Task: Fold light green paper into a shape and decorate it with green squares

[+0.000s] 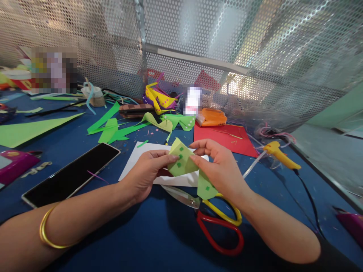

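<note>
A folded strip of light green paper [181,160] with darker green diamond spots is held up between both hands. My left hand [150,168] pinches its left edge between thumb and fingers. On the other side, my right hand [218,166] grips the paper near a fold, and a spotted end hangs down below that hand. Under the hands lies a white sheet [132,162] on the blue table. Scissors [195,204] with one red and one yellow handle loop rest just in front of the sheet, their blade tip partly under my left hand's side.
A black phone-like slab [73,172] lies to the left. Green paper scraps [113,128], yellow folded paper [160,98] and an orange object [212,117] lie behind. Red paper [227,139] and a yellow glue gun [282,155] with a cord are right. A perforated metal screen [181,37] stands at the back.
</note>
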{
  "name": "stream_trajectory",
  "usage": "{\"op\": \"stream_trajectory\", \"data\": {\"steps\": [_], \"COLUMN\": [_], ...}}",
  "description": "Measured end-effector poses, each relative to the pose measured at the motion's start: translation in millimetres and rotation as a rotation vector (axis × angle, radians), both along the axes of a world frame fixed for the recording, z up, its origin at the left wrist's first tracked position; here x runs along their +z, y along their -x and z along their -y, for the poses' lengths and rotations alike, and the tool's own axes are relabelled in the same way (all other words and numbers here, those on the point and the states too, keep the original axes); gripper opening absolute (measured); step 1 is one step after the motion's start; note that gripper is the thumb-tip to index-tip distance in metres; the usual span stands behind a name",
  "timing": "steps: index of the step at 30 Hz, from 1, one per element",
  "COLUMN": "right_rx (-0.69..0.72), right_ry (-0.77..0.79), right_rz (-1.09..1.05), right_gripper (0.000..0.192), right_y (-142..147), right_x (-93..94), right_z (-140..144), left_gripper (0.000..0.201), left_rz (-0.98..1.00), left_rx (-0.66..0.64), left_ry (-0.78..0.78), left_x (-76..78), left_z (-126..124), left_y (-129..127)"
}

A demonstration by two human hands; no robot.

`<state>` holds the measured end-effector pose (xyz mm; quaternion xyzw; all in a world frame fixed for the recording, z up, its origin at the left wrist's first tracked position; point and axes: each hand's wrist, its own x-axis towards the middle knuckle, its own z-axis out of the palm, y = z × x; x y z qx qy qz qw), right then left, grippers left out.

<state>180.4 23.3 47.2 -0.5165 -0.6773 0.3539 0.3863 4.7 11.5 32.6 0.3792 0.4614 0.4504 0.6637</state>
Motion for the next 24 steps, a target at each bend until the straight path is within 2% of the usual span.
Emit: {"op": "stream_trajectory", "data": {"steps": [4, 8, 14, 24], "right_rx": [-0.011, -0.019, -0.004, -0.017], "right_ry": [-0.001, -0.026, -0.019, -0.022], "right_rz": [-0.051, -0.067, -0.042, -0.029], "right_gripper": [0.023, 0.025, 0.023, 0.024], "right_y": [-2.5, -5.5, -5.6, -4.0], "right_x": [3.1, 3.9, 0.4, 1.1], "right_z": [-3.5, -6.3, -6.9, -5.7], "left_gripper": [0.029, 0.029, 0.015, 0.013], "left_rz": [-0.003, -0.045, -0.076, -0.116], "left_rx": [-0.054, -0.126, -0.089, -0.089], "left_ry": [-0.023, -0.041, -0.043, -0.065], "left_x": [-1.6, -3.9, -3.4, -4.9], "left_z": [-0.1, 0.6, 0.2, -1.3], "left_y": [2.5, 4.0, 2.4, 2.0]}}
